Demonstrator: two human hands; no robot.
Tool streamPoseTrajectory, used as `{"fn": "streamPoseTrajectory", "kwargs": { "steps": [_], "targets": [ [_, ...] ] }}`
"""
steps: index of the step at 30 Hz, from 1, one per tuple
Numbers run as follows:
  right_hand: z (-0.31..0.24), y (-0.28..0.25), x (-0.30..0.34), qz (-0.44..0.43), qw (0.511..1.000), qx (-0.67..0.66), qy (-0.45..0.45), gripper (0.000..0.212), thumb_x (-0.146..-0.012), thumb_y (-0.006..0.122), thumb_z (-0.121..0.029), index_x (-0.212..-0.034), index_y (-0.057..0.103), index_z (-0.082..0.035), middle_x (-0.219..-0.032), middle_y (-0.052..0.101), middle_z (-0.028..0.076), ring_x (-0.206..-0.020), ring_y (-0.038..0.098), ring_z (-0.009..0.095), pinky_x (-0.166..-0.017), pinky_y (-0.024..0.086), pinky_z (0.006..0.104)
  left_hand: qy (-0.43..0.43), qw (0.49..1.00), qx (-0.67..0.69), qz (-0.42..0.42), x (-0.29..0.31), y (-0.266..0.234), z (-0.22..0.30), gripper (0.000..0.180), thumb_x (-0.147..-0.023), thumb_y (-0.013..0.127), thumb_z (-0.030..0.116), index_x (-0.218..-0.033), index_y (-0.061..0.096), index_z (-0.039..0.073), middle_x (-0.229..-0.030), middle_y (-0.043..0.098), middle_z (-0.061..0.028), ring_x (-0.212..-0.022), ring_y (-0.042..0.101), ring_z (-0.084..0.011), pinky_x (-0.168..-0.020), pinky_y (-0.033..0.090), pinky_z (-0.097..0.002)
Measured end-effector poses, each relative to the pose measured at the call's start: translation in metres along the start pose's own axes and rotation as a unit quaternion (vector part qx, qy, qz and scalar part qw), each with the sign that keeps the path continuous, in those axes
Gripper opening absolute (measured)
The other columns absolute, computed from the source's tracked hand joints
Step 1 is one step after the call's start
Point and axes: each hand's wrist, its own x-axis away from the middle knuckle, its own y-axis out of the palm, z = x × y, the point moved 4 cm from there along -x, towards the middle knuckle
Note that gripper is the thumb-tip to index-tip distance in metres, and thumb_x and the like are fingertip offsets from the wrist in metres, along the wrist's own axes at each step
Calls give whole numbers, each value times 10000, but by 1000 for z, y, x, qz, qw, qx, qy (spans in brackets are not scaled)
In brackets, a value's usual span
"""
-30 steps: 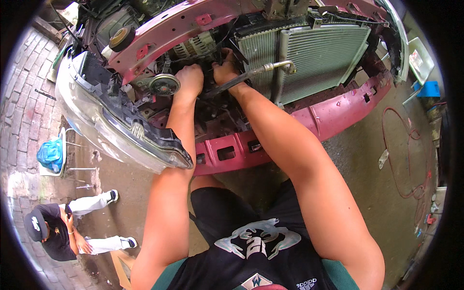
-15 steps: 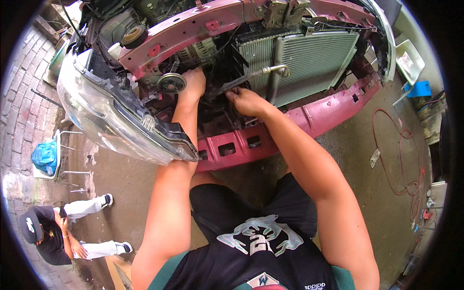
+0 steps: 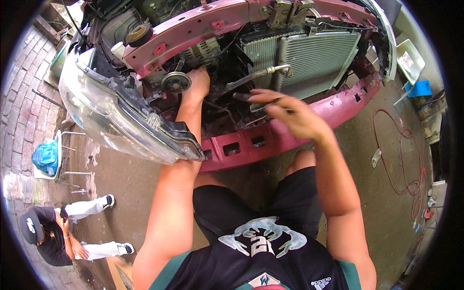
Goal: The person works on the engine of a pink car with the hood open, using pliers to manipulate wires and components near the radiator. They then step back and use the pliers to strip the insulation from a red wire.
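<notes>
My left hand reaches into the open front of a car, beside a round disc-shaped horn and below the alternator. Its fingertips are hidden among the dark parts. In front of the radiator-like condenser, my right hand is raised over the pink lower crossmember. Its fingers are slightly blurred and point left around a dark slender object, whose kind I cannot make out. A metal pipe runs just above those fingers.
A loose-looking clear headlight hangs over my left forearm. On the left, a person sits near a stool with a blue bag. A red hose coils on the floor at right, near a white chair.
My right hand has drawn back from the pipe, toward the right and nearer me, with the dark object at its fingers. My left hand stays beside the horn. The view has shifted slightly.
</notes>
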Motion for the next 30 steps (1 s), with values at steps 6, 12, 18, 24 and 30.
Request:
{"fn": "streamPoseTrajectory", "kwargs": {
  "steps": [6,12,18,24,30],
  "targets": [
    [-22,-114,79,328,838,-435,19,358,-993,442,-272,-1160,644,-28,-1354,581,177,-1291,519,334,-1108,359,523,-8,999,-6,-44,-5,10,-4,175,-826,536,51,-962,644,33,-879,701,-236,-851,695,-409,-744,558,-493],
    [20,-44,126,372,611,-685,137,448,-947,495,-400,-1148,607,-15,-1212,611,216,-1201,552,431,-1019,346,737,-21,996,-18,-80,-11,12,-8,184,-831,535,56,-984,637,49,-948,699,-230,-921,682,-406,-779,546,-495],
    [-8,-16,106,348,574,-720,174,609,-931,496,-577,-1207,545,-37,-1193,588,280,-1181,535,475,-1013,424,649,-26,996,-26,-83,-7,11,-15,175,-840,535,67,-984,633,59,-966,697,-214,-950,667,-399,-812,529,-500],
    [-25,47,146,157,544,-777,276,591,-894,536,-486,-1356,496,-120,-1271,584,245,-1203,549,422,-967,434,634,-35,993,-47,-107,-11,15,-12,207,-860,539,100,-1035,646,76,-1019,695,-208,-998,662,-395,-832,531,-498],
    [-46,-10,158,224,668,-687,180,727,-854,606,-401,-1511,336,-249,-1359,535,242,-1261,511,433,-1068,334,639,-20,995,-16,-92,-8,6,-3,234,-886,494,87,-1085,616,80,-1054,688,-204,-1010,652,-407,-850,518,-507]
  ]
}}
